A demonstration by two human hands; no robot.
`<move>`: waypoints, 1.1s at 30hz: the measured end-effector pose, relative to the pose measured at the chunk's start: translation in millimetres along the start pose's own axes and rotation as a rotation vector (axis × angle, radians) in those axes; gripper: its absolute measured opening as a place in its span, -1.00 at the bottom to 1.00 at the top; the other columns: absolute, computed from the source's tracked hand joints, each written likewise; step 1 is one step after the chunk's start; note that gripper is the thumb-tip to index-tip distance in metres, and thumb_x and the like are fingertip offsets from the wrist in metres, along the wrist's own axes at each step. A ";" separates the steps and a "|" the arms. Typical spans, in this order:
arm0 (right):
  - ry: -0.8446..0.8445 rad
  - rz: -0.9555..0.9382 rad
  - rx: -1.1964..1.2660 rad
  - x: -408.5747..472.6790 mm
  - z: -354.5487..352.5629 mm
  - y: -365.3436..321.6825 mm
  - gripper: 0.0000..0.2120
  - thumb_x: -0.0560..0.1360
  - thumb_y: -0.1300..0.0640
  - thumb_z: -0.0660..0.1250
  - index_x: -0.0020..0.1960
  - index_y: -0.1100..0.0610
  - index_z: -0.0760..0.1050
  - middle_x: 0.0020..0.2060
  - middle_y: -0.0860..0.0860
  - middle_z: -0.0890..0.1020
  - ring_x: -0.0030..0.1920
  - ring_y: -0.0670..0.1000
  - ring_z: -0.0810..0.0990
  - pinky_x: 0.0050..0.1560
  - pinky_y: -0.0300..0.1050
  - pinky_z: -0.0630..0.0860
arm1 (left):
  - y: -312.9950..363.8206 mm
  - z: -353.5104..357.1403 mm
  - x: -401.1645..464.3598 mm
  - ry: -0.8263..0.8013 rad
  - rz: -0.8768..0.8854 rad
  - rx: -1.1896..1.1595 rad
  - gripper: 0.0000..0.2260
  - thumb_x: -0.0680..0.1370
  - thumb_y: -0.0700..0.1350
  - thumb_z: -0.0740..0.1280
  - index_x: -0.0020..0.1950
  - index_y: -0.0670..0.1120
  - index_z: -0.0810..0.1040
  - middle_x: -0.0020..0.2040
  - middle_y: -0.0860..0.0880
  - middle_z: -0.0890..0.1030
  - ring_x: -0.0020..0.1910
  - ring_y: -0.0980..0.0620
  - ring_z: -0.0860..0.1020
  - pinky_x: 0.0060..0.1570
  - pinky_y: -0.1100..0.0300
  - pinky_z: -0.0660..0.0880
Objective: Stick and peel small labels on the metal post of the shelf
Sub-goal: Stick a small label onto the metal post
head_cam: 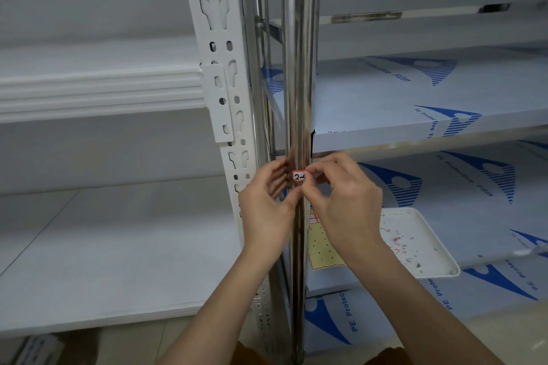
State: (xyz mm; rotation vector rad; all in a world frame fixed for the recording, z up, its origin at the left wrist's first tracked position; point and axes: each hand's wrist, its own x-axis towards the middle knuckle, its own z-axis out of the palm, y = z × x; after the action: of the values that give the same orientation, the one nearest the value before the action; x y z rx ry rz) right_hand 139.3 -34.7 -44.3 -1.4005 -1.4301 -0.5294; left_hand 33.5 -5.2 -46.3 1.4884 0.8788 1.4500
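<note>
Two bare forearms reach up to the shiny metal post (298, 91), where the right hand (341, 201) pinches the edge of a small label (299, 177), thin, light paper likely best lifted by a corner, left hand (267, 201) curled around the post

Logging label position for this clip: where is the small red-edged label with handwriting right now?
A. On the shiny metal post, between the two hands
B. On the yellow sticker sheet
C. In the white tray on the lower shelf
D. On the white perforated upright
A: the label sits on the metal post, with the right hand pinching its edge and the left hand holding the post beside it.
</note>
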 end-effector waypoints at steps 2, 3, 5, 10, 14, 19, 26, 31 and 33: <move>0.013 -0.031 -0.064 1.4 1.0 0.1 -0.84 0.48 0.07 0.30 -0.17 0.13 0.59 -0.23 -0.03 0.60 -0.40 0.01 0.57 -0.53 -0.07 0.47 | 1.2 -0.2 0.4 -0.013 0.005 -0.007 -0.61 0.40 -0.35 0.47 0.17 -0.07 0.55 0.05 0.06 0.64 0.06 0.17 0.62 0.12 0.26 0.54; 0.026 -0.047 -0.087 1.9 1.8 0.6 -0.86 0.47 0.08 0.31 -0.18 0.13 0.58 -0.26 -0.03 0.60 -0.43 0.01 0.56 -0.55 -0.09 0.45 | 1.6 -0.1 0.5 -0.020 0.008 -0.007 -0.61 0.40 -0.36 0.46 0.15 -0.05 0.54 0.04 0.08 0.64 0.05 0.19 0.62 0.11 0.29 0.53; 0.045 -0.073 -0.106 2.4 3.3 2.3 -0.86 0.46 0.09 0.30 -0.19 0.12 0.58 -0.30 -0.03 0.60 -0.45 0.01 0.55 -0.57 -0.10 0.44 | 2.4 -0.2 1.2 -0.038 0.011 0.001 -0.60 0.41 -0.38 0.45 0.09 0.03 0.52 0.00 0.14 0.61 0.03 0.24 0.61 0.08 0.34 0.52; 0.028 -0.125 -0.091 3.5 3.9 8.3 -0.87 0.47 0.11 0.33 -0.16 0.15 0.59 -0.30 -0.01 0.61 -0.43 -0.01 0.56 -0.54 -0.07 0.47 | 0.9 -3.4 9.0 -0.137 0.035 0.089 -0.57 0.44 -0.39 0.40 0.11 0.10 0.51 0.06 0.07 0.61 0.07 0.19 0.59 0.08 0.32 0.51; 0.016 -0.127 -0.068 3.0 3.5 11.0 -0.89 0.47 0.12 0.35 -0.15 0.15 0.59 -0.28 -0.01 0.62 -0.40 -0.02 0.57 -0.52 -0.05 0.49 | -0.8 -3.3 11.5 -0.163 0.034 0.119 -0.61 0.46 -0.37 0.39 0.16 0.02 0.54 0.12 -0.02 0.60 0.08 0.14 0.58 0.10 0.28 0.52; 0.018 -0.139 -0.047 1.2 3.4 12.7 -0.91 0.47 0.13 0.37 -0.15 0.15 0.59 -0.28 -0.02 0.62 -0.38 -0.02 0.57 -0.51 -0.06 0.49 | -2.4 -3.9 12.7 -0.177 0.018 0.137 -0.62 0.46 -0.36 0.39 0.18 -0.01 0.55 0.12 -0.01 0.60 0.06 0.16 0.58 0.07 0.35 0.51; 0.018 -0.128 0.020 -10.5 3.2 19.2 -0.86 0.50 0.11 0.34 -0.12 0.17 0.60 -0.24 -0.01 0.63 -0.33 -0.05 0.59 -0.46 -0.07 0.52 | -4.8 -2.8 12.1 -0.148 -0.016 0.140 -0.59 0.45 -0.33 0.42 0.23 -0.02 0.52 0.14 -0.02 0.58 0.09 0.14 0.58 0.15 0.29 0.50; 0.023 -0.101 0.096 -7.5 -0.2 19.5 -0.88 0.49 0.15 0.39 -0.03 0.18 0.63 -0.16 0.00 0.66 -0.22 -0.10 0.61 -0.32 -0.10 0.58 | -3.5 -2.3 12.4 -0.154 -0.035 0.153 -0.59 0.44 -0.31 0.43 0.26 -0.07 0.52 0.15 -0.02 0.58 0.10 0.11 0.58 0.18 0.22 0.51; 0.008 -0.106 0.092 -5.3 0.9 18.1 -0.90 0.48 0.16 0.41 -0.04 0.17 0.63 -0.17 0.00 0.66 -0.22 -0.09 0.62 -0.34 -0.08 0.58 | -2.7 -2.6 12.2 -0.150 -0.032 0.145 -0.60 0.44 -0.32 0.43 0.22 -0.02 0.51 0.15 -0.02 0.58 0.10 0.09 0.58 0.17 0.25 0.51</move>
State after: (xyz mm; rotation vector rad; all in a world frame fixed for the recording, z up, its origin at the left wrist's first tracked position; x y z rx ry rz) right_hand 154.6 -32.3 -55.2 -1.2540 -1.5097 -0.5292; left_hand 32.1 7.3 -44.1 1.6593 0.9274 1.2553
